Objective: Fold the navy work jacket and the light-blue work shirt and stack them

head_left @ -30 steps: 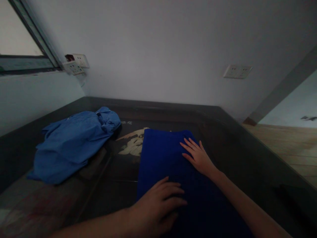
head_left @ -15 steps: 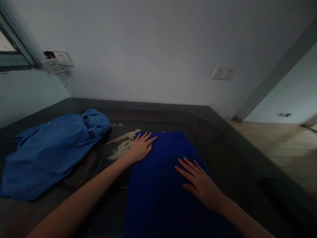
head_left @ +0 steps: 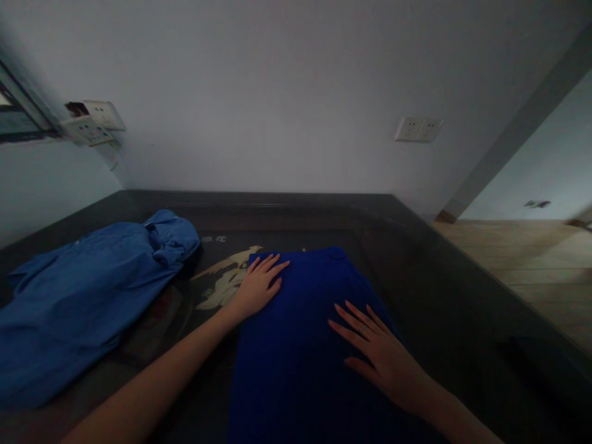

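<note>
Hands flat on cloth [head_left: 300, 345], fingers spread — left hand [head_left: 256, 288] at far-left corner, right hand [head_left: 383, 354] nearer, mid-right; long axis running away.

Dark glossy table [head_left: 416, 246], folded dark blue cloth [head_left: 300, 345], crumpled lighter blue garment [head_left: 92, 290]

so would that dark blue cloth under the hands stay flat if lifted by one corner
Probably not: the dark blue cloth lies limp and flat on the table, so it would likely droop. It looks light. On the glossy top it may slide when pushed.
</note>
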{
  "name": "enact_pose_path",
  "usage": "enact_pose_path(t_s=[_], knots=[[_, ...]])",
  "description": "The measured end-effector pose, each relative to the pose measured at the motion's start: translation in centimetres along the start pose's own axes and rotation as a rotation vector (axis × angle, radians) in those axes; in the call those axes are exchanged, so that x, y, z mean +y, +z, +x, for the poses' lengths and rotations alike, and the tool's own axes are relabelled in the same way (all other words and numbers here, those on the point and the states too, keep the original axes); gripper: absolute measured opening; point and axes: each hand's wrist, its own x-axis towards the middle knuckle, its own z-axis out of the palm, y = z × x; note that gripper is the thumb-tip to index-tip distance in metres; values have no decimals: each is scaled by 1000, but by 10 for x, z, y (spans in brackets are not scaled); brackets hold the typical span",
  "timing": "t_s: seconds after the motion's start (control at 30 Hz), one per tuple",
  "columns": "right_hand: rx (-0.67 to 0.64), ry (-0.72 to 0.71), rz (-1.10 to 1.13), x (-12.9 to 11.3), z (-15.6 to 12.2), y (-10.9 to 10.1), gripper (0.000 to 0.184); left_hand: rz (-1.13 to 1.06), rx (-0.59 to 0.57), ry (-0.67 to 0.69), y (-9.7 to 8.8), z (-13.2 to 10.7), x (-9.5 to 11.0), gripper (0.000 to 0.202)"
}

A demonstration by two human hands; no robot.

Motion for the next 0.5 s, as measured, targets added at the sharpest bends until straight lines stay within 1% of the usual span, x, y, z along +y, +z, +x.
enact_pose_path(t_s=[0.17, 0.3, 0.37, 0.4, 0.43, 0.5], knots=[[-7, 6, 24, 2, 0, -1, 54, -191, 71, -54, -4, 2, -2, 39], [20, -8, 37, 2, -2, 0, 52, -359, 193, -56, -12, 8, -12, 33], [70, -14, 50, 3, -4, 0, 47, -369, 262, -68, -19, 11, -22, 31], [107, -15, 60, 3, -5, 0, 43, -348, 284, -95, -23, 13, -29, 30], [147, -16, 74, 3, -7, 0, 39, -316, 293, -139, -27, 14, -36, 30], [231, -4, 106, 3, -10, -4, 33, -243, 259, -249, -32, 14, -50, 32]])
